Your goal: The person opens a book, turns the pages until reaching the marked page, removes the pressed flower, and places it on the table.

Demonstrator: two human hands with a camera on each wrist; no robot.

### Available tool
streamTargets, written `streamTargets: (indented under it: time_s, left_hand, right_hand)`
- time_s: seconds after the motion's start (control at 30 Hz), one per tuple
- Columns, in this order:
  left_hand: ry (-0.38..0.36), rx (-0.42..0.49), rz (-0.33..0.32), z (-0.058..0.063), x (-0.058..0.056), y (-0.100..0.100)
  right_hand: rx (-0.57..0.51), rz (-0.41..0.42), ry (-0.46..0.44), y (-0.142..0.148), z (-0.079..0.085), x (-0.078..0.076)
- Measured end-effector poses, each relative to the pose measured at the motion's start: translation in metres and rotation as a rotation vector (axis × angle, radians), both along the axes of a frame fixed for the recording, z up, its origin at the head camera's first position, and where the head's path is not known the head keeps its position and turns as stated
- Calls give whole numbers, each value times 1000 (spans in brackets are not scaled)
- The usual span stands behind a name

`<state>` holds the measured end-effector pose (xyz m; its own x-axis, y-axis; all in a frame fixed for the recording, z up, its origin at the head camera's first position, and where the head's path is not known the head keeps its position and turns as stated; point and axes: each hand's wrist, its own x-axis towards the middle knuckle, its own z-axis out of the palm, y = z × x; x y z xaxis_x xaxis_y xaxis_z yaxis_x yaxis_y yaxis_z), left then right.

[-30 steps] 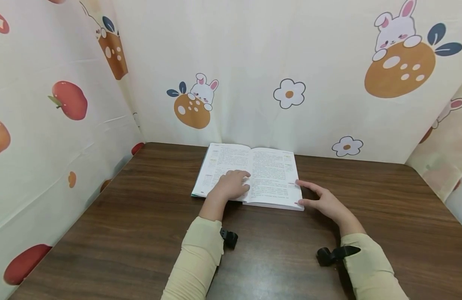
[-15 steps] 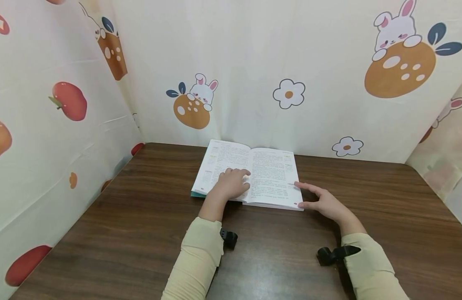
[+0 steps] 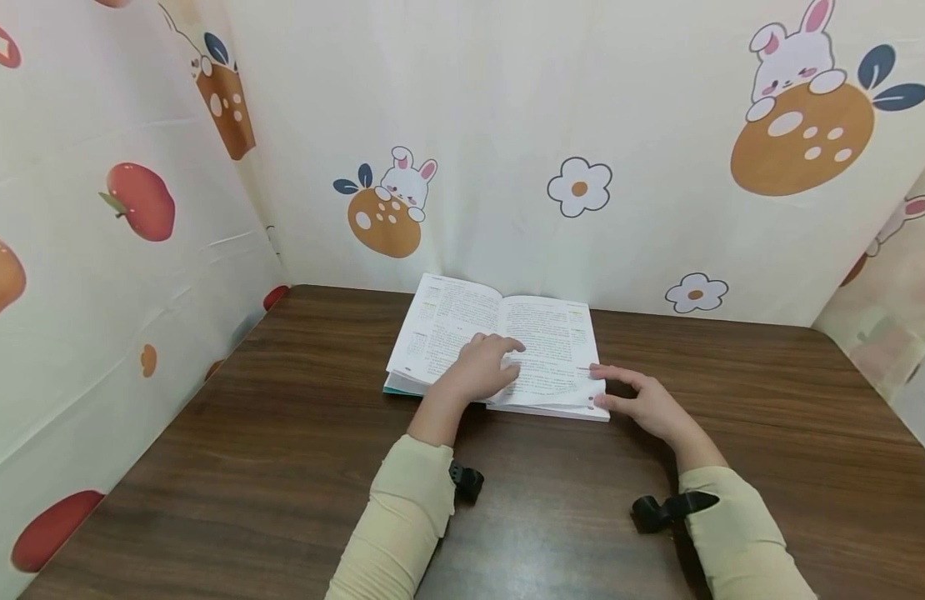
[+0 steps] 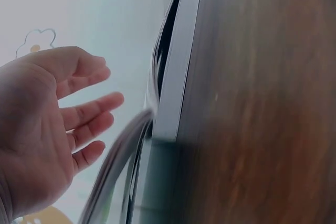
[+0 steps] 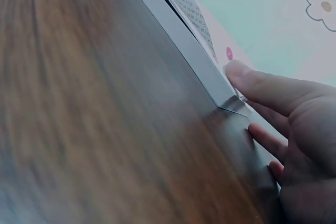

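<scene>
Book (image 3: 556,333) lies spread mid-frame on worktop (image 3: 282,433). Left hand (image 3: 481,368) over it, fingers loose, nothing grasped. Right hand (image 3: 650,406) touches its right edge; can't tell whether fingers pinch.

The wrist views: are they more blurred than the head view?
Yes: in the head view, edges look fairly crisp, with pale glare on the table near bottom centre; in the left wrist view, the table and the lower end of the book blur, while the left hand is clearer; in the right wrist view, the table looks smeared.
</scene>
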<state>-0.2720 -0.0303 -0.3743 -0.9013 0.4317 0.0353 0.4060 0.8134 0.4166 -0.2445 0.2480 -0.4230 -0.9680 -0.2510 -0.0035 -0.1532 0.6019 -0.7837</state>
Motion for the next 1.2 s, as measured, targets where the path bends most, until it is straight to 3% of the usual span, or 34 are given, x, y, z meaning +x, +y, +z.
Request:
streamTargets:
  time_s: [0.1,0.3,0.5,0.73,1.0,1.2]
  left_hand:
    - [5,-11,-26,0,3,9]
    - [2,-119,-69,-2,11,27]
    - [2,-185,-59,-6,16,34]
    - [20,-182,-35,-11,16,37]
    - [69,-197,-62,-10,17,38]
    - [114,-153,-69,-11,16,38]
  right_hand:
    - [-3,-10,22,-1,0,1]
    - [-11,-36,52,-5,-2,1]
    - [-1,-93,49,-8,-3,0]
    - [-14,-112,47,-11,-2,2]
    - [-5,-128,11,-10,-1,3]
    - [-79,-193,-44,-12,1,5]
